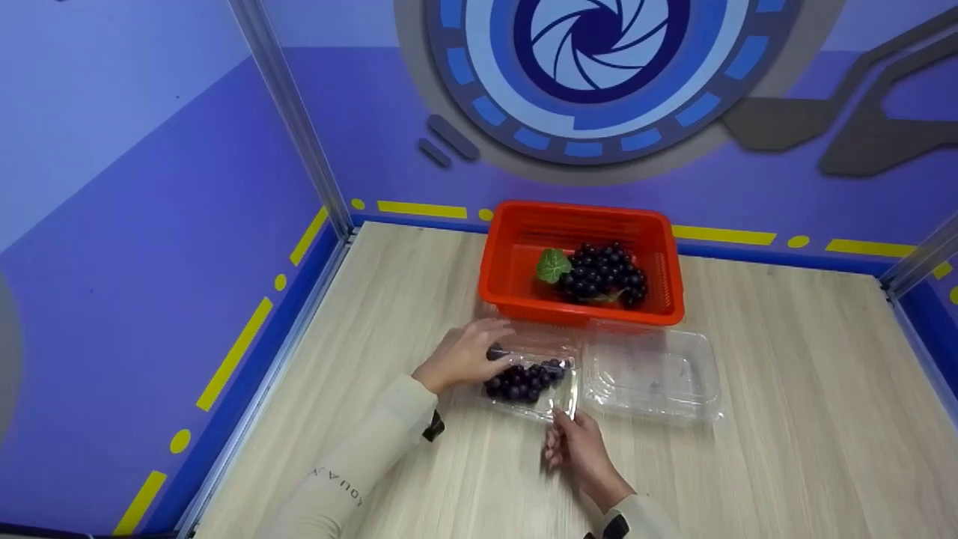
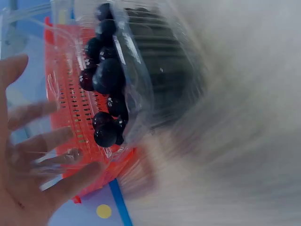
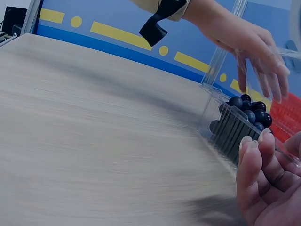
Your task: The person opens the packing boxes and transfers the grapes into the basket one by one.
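Near the boxed grapes [image 1: 524, 382], left sleeve [image 1: 374, 442] with "AQUA" lettering [image 1: 342, 483]

**Two Clusters of Dark Grapes [image 1: 605, 273], One Red Basket [image 1: 539, 308]**

One table [image 1: 793, 419] bears two clear plastic containers [image 1: 651, 378]; one green leaf [image 1: 553, 266] shows. Two hands, one left hand [image 1: 470, 353] and one right hand [image 1: 585, 448], complete the count, the grapes themselves too crowded to number.

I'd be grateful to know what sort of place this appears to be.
Probably a staged work booth: printed wall panels and metal corner posts border a wood-grain tabletop.
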A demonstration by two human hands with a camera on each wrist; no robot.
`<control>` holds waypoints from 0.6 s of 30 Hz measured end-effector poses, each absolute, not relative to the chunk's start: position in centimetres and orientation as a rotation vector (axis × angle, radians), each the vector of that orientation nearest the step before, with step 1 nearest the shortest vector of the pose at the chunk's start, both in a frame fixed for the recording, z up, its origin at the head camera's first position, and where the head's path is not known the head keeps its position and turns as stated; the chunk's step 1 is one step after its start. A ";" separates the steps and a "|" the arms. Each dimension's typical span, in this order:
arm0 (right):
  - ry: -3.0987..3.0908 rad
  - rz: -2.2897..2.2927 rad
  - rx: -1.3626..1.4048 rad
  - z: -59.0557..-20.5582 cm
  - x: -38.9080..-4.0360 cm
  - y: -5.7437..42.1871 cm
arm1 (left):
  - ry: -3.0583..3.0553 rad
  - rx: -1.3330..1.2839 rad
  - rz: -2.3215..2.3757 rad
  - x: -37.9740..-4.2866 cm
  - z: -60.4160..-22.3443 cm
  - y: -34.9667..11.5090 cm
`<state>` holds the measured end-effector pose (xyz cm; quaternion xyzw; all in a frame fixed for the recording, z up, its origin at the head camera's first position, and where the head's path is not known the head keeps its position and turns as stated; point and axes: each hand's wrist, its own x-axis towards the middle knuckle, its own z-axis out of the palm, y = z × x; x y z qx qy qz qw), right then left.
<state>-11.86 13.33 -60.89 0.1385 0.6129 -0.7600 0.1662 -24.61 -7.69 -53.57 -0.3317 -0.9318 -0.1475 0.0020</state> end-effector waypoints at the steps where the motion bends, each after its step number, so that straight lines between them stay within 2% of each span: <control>1: 1.750 -2.156 0.393 -60.9 -11.8 13.4 | -2.882 -1.004 -0.504 -24.7 -53.6 -7.6; 12: 1.758 -2.176 0.392 -61.4 -11.9 13.3 | -2.712 -0.616 -1.086 -25.4 -54.2 -8.6; 18: 1.774 -2.167 0.411 -61.4 -12.0 13.3 | -2.922 -0.411 -1.068 -25.2 -54.9 -9.0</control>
